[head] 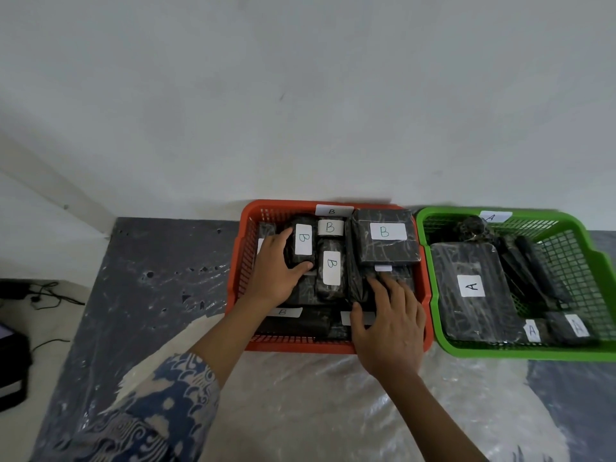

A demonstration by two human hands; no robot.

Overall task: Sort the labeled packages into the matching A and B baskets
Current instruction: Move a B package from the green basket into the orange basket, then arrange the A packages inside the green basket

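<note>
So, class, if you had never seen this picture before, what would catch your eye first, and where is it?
Two bright baskets against the wall: an orange basket in the middle, packed with black packages marked B, and a green basket to its right holding packages marked A. Both hands are in the orange one: the left hand grips a B package, the right hand rests on others.
</note>
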